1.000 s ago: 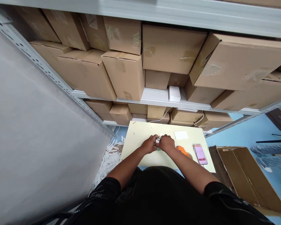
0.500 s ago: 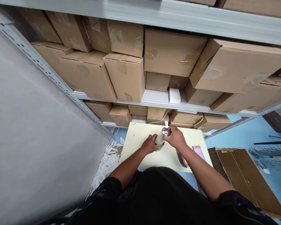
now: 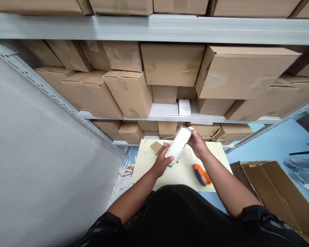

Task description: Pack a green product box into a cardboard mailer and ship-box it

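Observation:
A white tube-shaped item (image 3: 179,144) is held tilted above the pale yellow table (image 3: 149,178), its upper end leaning to the right. My left hand (image 3: 161,163) wraps round its lower part, thumb across the front. At the rimmed upper end, the fingers of my right hand (image 3: 197,144) are closed on the edge; their tips are partly hidden. Just beyond my left hand lies a small open piece of brown cardboard (image 3: 157,146). An orange and blue hand tool (image 3: 202,175) rests on the table near my right forearm.
Metal shelving (image 3: 154,29) packed with cardboard boxes (image 3: 173,65) rises in front. A small white box (image 3: 184,107) sits on the middle shelf. White scraps (image 3: 121,181) litter the floor at left. A large open carton (image 3: 275,192) stands at right, near another person's legs (image 3: 302,169).
The tube-shaped item was upright in brown cardboard; now it is out and tilted, with the cardboard beyond my left hand. My view has tipped upward. The phone no longer shows.

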Demonstrator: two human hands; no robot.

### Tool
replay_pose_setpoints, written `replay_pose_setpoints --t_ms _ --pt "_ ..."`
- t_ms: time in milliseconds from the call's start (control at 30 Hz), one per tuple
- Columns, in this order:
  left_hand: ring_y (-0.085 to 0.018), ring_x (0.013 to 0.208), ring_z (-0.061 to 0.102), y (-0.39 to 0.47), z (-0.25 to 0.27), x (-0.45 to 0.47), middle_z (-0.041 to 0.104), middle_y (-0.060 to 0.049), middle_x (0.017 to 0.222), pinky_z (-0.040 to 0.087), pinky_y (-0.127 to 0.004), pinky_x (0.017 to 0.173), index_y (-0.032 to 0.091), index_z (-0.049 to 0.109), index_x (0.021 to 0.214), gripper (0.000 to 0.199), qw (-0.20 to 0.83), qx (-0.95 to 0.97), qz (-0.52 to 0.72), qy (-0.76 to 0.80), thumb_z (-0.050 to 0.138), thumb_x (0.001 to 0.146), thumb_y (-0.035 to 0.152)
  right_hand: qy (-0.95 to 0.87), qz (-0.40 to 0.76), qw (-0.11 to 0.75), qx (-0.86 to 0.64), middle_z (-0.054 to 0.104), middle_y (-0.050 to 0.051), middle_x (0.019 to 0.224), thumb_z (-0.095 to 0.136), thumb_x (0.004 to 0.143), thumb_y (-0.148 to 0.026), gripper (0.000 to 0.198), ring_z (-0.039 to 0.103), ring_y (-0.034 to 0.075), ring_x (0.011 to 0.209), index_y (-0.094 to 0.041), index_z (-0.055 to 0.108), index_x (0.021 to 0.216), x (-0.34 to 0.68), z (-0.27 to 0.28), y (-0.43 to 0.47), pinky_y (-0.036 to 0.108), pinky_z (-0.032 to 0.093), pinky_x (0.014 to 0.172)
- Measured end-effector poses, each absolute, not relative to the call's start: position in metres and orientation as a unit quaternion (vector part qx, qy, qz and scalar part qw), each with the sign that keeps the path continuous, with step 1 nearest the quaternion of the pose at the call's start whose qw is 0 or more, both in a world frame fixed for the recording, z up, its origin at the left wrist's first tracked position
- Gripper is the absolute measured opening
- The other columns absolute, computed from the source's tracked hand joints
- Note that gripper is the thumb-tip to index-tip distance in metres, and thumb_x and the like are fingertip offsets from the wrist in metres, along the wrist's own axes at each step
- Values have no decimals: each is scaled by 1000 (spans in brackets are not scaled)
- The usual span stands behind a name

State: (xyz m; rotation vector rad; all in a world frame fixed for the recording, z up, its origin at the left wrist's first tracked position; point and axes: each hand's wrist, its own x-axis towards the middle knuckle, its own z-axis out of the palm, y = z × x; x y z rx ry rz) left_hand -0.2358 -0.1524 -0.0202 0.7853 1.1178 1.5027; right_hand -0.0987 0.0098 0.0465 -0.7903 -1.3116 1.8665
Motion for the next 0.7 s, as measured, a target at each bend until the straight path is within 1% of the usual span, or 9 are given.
replay_pose_setpoints --t_ms 100,200,267,367,433,500,567,633,700 --pt "-34 100 73 -152 -18 -220 70 -21 124 57 -43 80 14 53 140 78 623 263 630 383 72 80 60 -483 790 285 -246 76 9 101 66 79 -65 50 71 31 101 -23 66 105 -93 51 1 42 58 81" --pt "-38 107 71 -151 -12 -206 70 -23 125 57 -46 84 13 58 136 81 683 239 594 353 57 85 77 -465 806 279 -237 76 9 98 71 76 -65 53 72 32 93 -23 64 108 -90 52 -5 44 58 78" --pt "-37 115 68 -150 -8 -196 66 -21 133 56 -47 89 18 55 139 82 668 246 602 361 63 83 77 -476 777 318 -262 74 6 93 79 74 -64 55 71 27 84 -24 62 107 -89 50 -6 40 58 74" --pt "-32 114 68 -149 -4 -181 62 -14 139 56 -44 91 27 47 143 87 603 257 643 397 89 71 52 -494 728 367 -300 71 2 92 84 71 -61 58 68 23 79 -26 58 108 -82 46 -5 35 56 71" --pt "-30 107 71 -148 -5 -171 64 -14 135 57 -41 87 27 48 142 85 596 246 651 401 90 70 45 -487 741 357 -292 72 3 95 79 75 -62 57 68 24 83 -27 57 113 -73 45 -4 35 56 71" --pt "-30 100 72 -148 -7 -162 66 -15 129 57 -39 81 23 51 139 78 613 232 654 378 84 74 51 -481 777 313 -259 73 5 98 68 81 -61 52 70 27 88 -27 56 118 -60 46 -3 37 57 71" --pt "-31 97 73 -147 -8 -152 68 -18 123 57 -40 78 18 54 135 76 639 224 647 351 77 77 61 -481 800 277 -228 73 6 100 64 82 -56 49 70 28 89 -26 56 120 -49 48 -2 39 57 71" --pt "-33 100 72 -147 -6 -140 69 -20 121 57 -41 77 16 56 133 76 652 221 639 343 68 81 70 -490 794 281 -225 73 5 100 66 81 -54 48 69 28 88 -26 56 119 -41 48 -1 38 56 72" --pt "-34 106 71 -147 -2 -129 68 -18 124 57 -41 80 19 55 134 74 630 228 649 361 69 82 70 -503 767 318 -241 72 4 101 73 77 -55 52 68 25 87 -27 55 117 -37 47 -1 35 55 72"
